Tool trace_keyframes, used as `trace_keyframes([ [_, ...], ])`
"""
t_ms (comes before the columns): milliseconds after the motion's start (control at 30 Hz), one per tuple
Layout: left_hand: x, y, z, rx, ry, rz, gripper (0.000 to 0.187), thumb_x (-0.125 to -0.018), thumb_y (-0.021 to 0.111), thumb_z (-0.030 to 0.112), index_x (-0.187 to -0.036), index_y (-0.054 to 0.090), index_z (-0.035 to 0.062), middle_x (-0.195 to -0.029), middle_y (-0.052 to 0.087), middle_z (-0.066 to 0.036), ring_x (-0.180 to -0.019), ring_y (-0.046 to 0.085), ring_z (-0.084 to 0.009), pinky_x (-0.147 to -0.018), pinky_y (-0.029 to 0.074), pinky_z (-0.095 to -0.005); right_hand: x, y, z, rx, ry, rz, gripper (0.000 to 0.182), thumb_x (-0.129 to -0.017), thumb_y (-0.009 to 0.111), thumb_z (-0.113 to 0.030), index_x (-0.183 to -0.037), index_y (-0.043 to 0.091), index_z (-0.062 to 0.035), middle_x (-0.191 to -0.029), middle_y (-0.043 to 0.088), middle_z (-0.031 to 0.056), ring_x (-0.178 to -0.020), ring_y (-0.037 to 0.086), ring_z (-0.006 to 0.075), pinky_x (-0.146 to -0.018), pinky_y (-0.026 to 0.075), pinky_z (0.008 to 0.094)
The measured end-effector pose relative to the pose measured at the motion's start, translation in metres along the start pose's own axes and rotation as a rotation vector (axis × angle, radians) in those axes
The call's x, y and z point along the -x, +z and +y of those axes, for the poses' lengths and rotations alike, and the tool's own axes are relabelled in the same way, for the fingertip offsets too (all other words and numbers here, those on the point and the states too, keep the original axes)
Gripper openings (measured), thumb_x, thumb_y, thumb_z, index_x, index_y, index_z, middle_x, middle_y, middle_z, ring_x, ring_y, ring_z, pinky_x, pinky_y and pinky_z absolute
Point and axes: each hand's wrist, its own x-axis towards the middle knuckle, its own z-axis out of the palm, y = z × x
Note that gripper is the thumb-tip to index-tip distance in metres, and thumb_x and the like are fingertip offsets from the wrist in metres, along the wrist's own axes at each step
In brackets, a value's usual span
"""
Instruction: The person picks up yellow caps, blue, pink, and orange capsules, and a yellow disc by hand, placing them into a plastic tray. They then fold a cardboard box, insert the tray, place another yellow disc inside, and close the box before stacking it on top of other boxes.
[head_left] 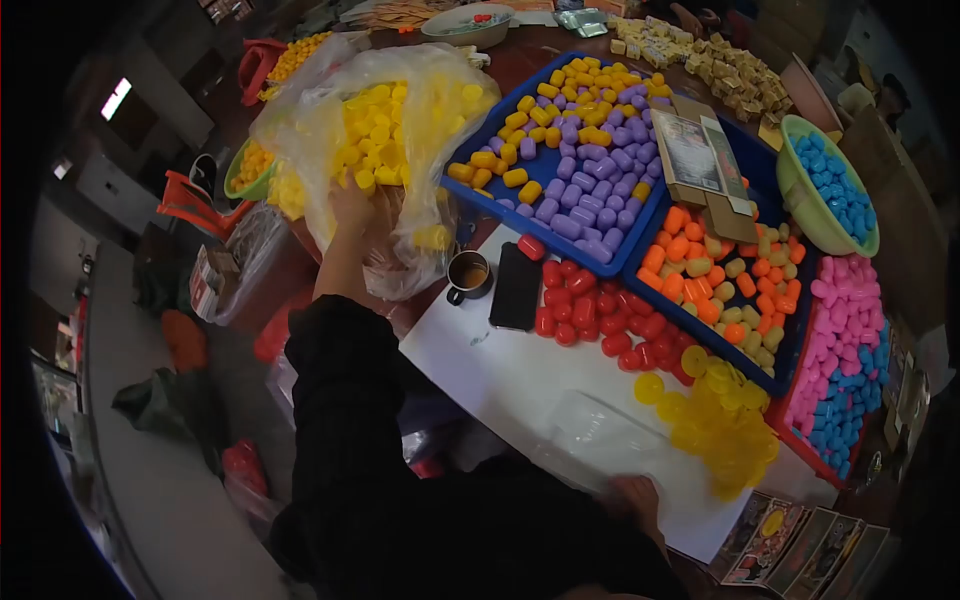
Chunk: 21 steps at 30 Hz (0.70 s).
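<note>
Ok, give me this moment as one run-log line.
left hand: at yellow pieces in bag | right hand: near clear plastic on white sheet | grip: unclear, both | red capsules: loose

A mug (469,278) with brown liquid stands just left of a dark phone (516,288); a pale bowl (468,35) sits far off, printed cardboard (812,550) near right.

Couldn't see fingertips of the left hand (351,207) among yellow caps (375,128); saw the right hand (637,494) blurred; couldn't read the carton (690,150).
</note>
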Motion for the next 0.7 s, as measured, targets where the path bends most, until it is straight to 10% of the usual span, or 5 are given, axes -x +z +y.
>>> trace_keyframes([
  [200, -0.052, 0.037, -0.071, -0.057, 0.200, -0.309, 0.062, -0.067, 0.070, 0.020, -0.123, 0.046, 0.0090, -0.118, 0.051, -0.022, -0.108, 0.051, -0.0360, -0.089, 0.043, -0.0397, 0.027, 0.031, 0.006, -0.114, 0.263, 0.104, 0.032, -0.061, 0.074, -0.012, -0.091, 0.063, -0.0099, -0.081, 0.060, 0.0069, -0.076, 0.057, 0.0241, -0.069, 0.044, 0.0352],
  [500, -0.024, -0.073, -0.011, 0.035, 0.358, -0.574, 0.042, -0.066, 0.070, 0.035, -0.087, 0.064, -0.0011, -0.082, 0.064, -0.019, -0.079, 0.062, -0.0307, -0.074, 0.047, -0.0362, -0.023, 0.004, -0.023, -0.059, 0.090, 0.101, 0.029, -0.062, 0.074, -0.013, -0.087, 0.061, -0.0082, -0.081, 0.059, 0.0084, -0.075, 0.056, 0.0274, -0.069, 0.044, 0.0365],
  [700, 0.030, -0.130, 0.056, 1.090, -0.110, -0.777, 0.040, -0.079, 0.063, 0.035, -0.096, 0.062, -0.0013, -0.084, 0.062, -0.006, -0.073, 0.059, -0.0129, -0.068, 0.046, -0.0244, -0.015, -0.017, -0.020, 0.137, 0.096, 0.004, 0.025, -0.067, 0.072, -0.011, -0.088, 0.060, -0.0077, -0.085, 0.059, 0.0075, -0.080, 0.056, 0.0274, -0.075, 0.045, 0.0378],
])
